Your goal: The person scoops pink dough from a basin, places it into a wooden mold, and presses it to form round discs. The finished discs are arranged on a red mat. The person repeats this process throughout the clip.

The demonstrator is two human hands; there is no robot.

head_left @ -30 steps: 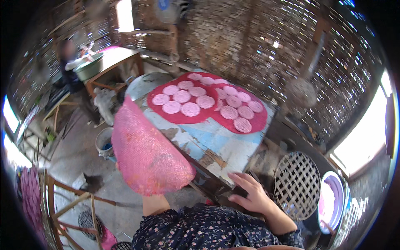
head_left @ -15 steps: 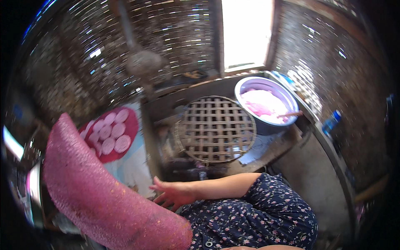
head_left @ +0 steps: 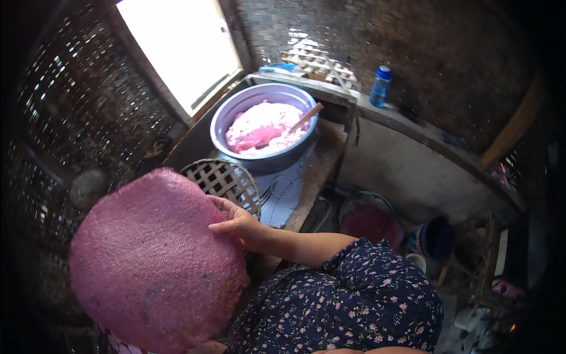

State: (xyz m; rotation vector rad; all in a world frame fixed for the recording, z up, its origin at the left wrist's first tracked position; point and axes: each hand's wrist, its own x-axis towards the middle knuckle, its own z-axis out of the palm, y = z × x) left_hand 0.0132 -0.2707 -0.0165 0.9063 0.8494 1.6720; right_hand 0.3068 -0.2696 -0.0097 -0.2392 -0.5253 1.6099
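Observation:
A round, rough-textured pink mat (head_left: 147, 259) fills the lower left of the view, held up flat and slightly tilted. My right hand (head_left: 239, 224) grips its upper right edge, thumb on the top face. My left hand (head_left: 209, 345) is mostly under the mat at the bottom edge; its fingers are hidden. Just beyond the mat, partly covered by it, lies a round woven bamboo rack (head_left: 239, 186). Behind that stands a large purple-grey basin (head_left: 218, 133) holding pink-and-white mixture (head_left: 259, 133) with a wooden stick (head_left: 306, 115) in it.
The basin rests on a worn counter (head_left: 318, 177). A blue bottle (head_left: 380, 87) stands on the wall ledge (head_left: 433, 133). Below right are a pan with pink contents (head_left: 368, 224), a dark bucket (head_left: 435, 239) and a wooden frame (head_left: 489, 253). A bright opening (head_left: 180, 53) is at upper left.
The view has swung right toward the basin. My right hand, earlier spread beside the mat, now grips its edge, and the mat shows more of its round face.

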